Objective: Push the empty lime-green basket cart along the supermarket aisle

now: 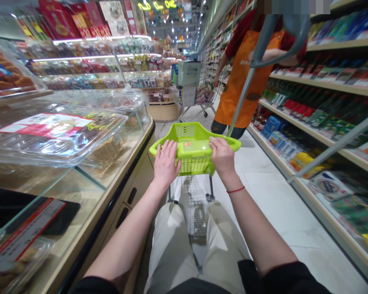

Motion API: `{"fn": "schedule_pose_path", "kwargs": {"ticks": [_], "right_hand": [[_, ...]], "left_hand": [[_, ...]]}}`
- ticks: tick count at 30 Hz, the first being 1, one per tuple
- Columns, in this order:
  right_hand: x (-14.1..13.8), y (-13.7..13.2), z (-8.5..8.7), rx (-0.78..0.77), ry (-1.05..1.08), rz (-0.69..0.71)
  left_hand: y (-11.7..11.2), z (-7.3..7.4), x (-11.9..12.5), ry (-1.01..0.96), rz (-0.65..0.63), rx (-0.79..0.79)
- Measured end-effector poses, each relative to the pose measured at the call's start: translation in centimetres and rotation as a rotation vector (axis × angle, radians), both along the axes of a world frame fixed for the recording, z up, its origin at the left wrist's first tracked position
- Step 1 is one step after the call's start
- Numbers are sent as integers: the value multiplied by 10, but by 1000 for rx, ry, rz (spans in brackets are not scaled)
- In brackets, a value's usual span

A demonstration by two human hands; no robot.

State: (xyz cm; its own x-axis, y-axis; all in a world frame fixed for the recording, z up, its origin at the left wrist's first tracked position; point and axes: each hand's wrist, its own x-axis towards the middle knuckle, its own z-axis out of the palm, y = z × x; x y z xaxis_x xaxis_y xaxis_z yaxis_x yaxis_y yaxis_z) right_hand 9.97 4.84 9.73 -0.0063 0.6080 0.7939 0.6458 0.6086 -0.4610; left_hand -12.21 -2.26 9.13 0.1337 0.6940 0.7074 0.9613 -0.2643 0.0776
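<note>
The tightest risk lies at 9 o'clock: the lime-green shopping basket (192, 131), riding on a small wheeled cart frame, sits just beside the wood-and-black edge of the glass display surface (117, 192), so a drift leftward could knock its rim or a caster (210, 197) against that edge and jolt the clear plastic food tray (58, 139) on top. At 1 o'clock, a co-worker in an orange apron (241, 79) stands close to the aisle's path, and a grey pole (244, 90) crosses the view there; a sudden push could catch either, and the person's sideways step or reach would make contact likelier. Beyond at 12 o'clock stands a second shopping cart (199, 96), another possible snag in the narrowing gap. At 3 o'clock, packaged goods line the store shelves (325, 85), where a wide swing could brush loose boxes. Both forearms reach forward and inward from the lower corners, elbows nearly straight. The left hand (167, 164) lies open and flat on the basket's near rim, fingers spread, not clasping it. The right hand (222, 157), wearing a red string bracelet (235, 189) at the wrist, curls over the rim in a firm, narrow hold.
</note>
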Motion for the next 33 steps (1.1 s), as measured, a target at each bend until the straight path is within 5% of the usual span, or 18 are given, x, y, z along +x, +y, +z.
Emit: {"fn": "schedule_pose_path", "kwargs": {"ticks": [4,8,17,22,27,33], "right_hand": [[-40,-7,12,-27,-107,124],[-68,-10,14,-37,-221,184],[-7,11,4,-82,-81,77],[-36,5,20,-171,-134,-2],[-85,4,39,-241,-301,98],[-47,18,31,-251,-243,31]], "left_hand": [[5,5,27,69,-78,-64],[9,4,28,62,-62,-63],[10,1,17,48,-75,-53],[8,3,22,21,-86,-70],[8,1,20,25,-65,-46],[8,-1,20,10,-67,-33]]}}
